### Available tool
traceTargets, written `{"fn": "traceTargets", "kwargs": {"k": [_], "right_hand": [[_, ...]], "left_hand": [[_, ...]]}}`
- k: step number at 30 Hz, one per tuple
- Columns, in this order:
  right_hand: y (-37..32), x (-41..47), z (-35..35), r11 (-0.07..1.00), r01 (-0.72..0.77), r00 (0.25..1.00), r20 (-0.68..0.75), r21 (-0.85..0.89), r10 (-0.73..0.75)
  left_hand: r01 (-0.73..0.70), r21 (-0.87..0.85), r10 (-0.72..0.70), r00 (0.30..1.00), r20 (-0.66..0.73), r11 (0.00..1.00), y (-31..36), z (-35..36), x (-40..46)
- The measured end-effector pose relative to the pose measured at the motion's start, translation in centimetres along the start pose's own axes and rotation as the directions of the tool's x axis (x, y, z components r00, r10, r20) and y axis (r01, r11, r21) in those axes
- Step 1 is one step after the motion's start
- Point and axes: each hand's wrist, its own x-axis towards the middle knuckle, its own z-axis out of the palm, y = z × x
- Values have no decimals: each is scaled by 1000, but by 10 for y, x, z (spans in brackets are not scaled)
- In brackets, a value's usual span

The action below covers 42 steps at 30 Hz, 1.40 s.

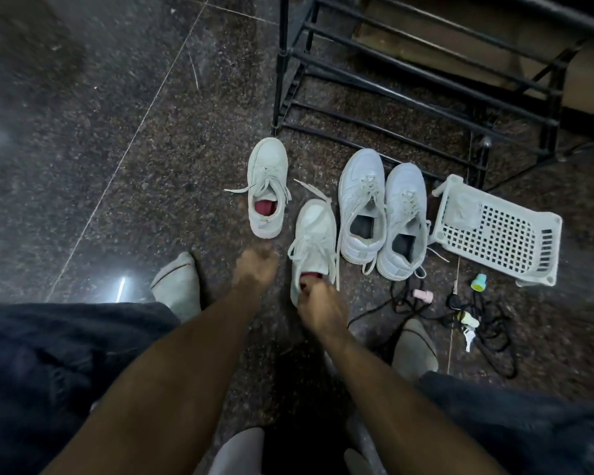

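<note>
Right hand (318, 303) pinches the heel rim of the pale laced sneaker with red lining (314, 231), centre frame, on the dark speckled floor (151, 166). Left hand (254, 265) hovers just left of it. Its fingers are blurred, so I cannot tell their state.

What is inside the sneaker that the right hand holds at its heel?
A red insole shows in the opening of the sneaker. The right hand covers the heel part, and the tongue hides the toe end.

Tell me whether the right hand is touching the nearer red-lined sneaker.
Touching. The head view shows the right hand pinching the heel rim of the nearer red-lined sneaker, with no gap between them.
</note>
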Motion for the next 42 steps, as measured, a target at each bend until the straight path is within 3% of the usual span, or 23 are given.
{"fn": "traceTargets", "kwargs": {"k": [3, 7, 9, 13, 17, 21, 27, 35, 38, 40, 42], "right_hand": [[2, -27, 11, 999, -1, 998, 56, -37, 3], [7, -52, 14, 998, 11, 989, 150, -60, -2], [12, -59, 12, 999, -2, 979, 205, -36, 10], [28, -57, 9, 998, 8, 952, 305, 57, -25], [34, -47, -12, 972, -167, 986, 42, 165, 163], [29, -38, -23, 991, -119, 992, -25, 66, 121], [37, -27, -24, 994, -104, 980, 167, -19, 106], [85, -8, -53, 1000, -29, 956, 292, -6, 30], [94, -4, -63, 998, -51, 968, 244, -22, 55], [90, -3, -59, 998, -56, 970, 237, 4, 53], [79, -5, -51, 998, -40, 952, 306, 47, 24]], "left_hand": [[-34, -62, 40, 995, 96, 998, -40, 27, -6], [-197, 48, 188, 970, 155, 979, -49, 33, -40], [-214, 113, 194, 967, 164, 970, -42, 27, -63], [-146, 137, 129, 984, 126, 980, -42, 26, -77], [-125, 130, 107, 985, 137, 984, -41, 19, -70], [-108, 8, 107, 990, 91, 994, -27, 10, -58], [48, -346, -8, 993, 116, 937, -10, -1, -58], [229, -358, -263, 964, -49, 905, -21, -12, -42], [231, -245, -266, 957, -118, 942, -31, -14, -34], [157, 10, -154, 978, -140, 988, -40, -13, -31], [0, 149, 6, 999, -41, 989, -45, -6, -35]]}}
